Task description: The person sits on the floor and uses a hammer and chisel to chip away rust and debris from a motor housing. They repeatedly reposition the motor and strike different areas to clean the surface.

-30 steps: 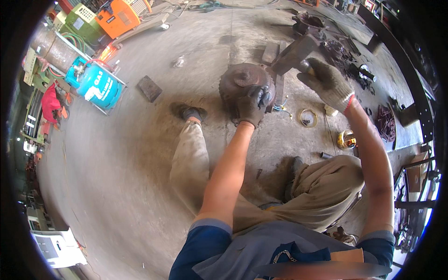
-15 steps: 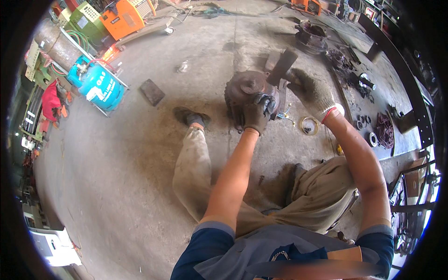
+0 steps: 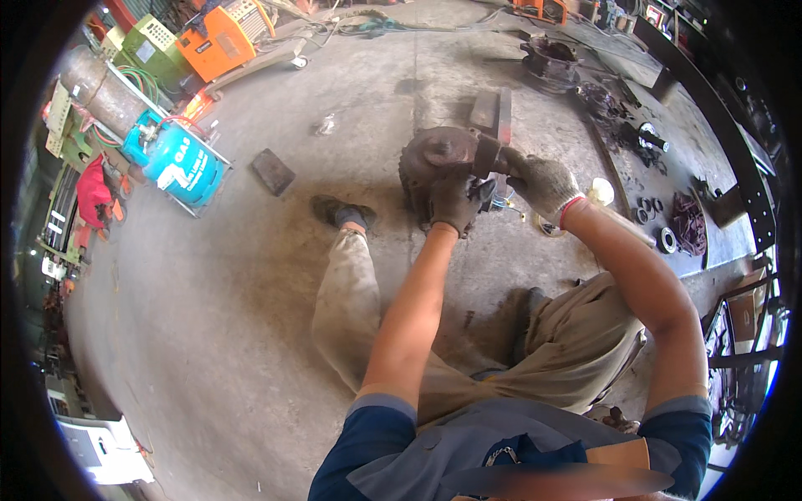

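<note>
Your right hand (image 3: pixel 543 185), gloved, closed round handle of hammer (image 3: pixel 487 156). Hammer head at right side of housing (image 3: pixel 436 150); cannot tell whether touching. Your left hand (image 3: pixel 456 204), gloved, against near side of housing; cannot tell whether gripping anything. Housing on floor (image 3: pixel 242 334), right of your left shoe (image 3: pixel 342 212). Dark block (image 3: pixel 273 172) flat on floor, farther left.

left arm (image 3: pixel 409 309) outstretched | right elbow (image 3: pixel 683 321) bent | right fingers (image 3: pixel 520 173) curled
</note>
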Demonstrator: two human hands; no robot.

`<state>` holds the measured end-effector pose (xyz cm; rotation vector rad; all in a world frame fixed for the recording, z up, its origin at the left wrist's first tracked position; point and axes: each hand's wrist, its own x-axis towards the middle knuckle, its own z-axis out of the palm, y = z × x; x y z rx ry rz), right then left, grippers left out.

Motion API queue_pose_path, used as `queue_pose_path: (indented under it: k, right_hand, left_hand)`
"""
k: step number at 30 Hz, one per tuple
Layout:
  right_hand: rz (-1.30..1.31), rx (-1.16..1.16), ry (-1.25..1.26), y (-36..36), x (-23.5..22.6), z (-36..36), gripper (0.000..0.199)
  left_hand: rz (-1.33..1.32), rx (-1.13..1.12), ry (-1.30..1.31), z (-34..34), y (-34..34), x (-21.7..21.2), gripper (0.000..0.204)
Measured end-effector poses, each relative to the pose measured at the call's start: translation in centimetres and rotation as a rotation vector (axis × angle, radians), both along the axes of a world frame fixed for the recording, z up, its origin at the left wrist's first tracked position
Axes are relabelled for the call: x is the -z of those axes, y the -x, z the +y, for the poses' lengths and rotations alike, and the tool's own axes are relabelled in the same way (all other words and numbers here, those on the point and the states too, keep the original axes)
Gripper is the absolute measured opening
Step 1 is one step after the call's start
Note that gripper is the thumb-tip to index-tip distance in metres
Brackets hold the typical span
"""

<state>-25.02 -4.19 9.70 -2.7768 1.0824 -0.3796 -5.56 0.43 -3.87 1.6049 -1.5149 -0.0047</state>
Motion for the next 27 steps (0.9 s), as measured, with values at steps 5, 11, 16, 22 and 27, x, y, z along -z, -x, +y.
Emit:
queue_pose_path:
  k: [5,11,16,22,27]
  right_hand:
    - [-0.16,-0.067,-0.149,0.0,-1.8,-0.1,0.054]
    - [-0.657,-0.133,-0.14,-0.1,-4.3,0.2,0.056]
    - [-0.039,-0.02,-0.116,-0.7,-3.1,0.2,0.058]
    - [-0.671,-0.135,-0.146,0.0,-2.1,-0.8,0.056]
    - [0.035,0.017,-0.137,-0.1,-2.0,-0.3,0.056]
  left_hand:
    - [-0.013,-0.077,-0.032,-1.5,0.5,0.2,0.025]
    - [-0.065,-0.05,0.27,-1.8,0.9,1.1,0.017]
    - [-0.045,-0.066,0.23,-1.9,0.8,0.7,0.015]
    - [-0.077,-0.083,0.255,-1.8,1.1,1.3,0.014]
    - [-0.112,-0.102,0.228,-1.9,1.0,1.2,0.018]
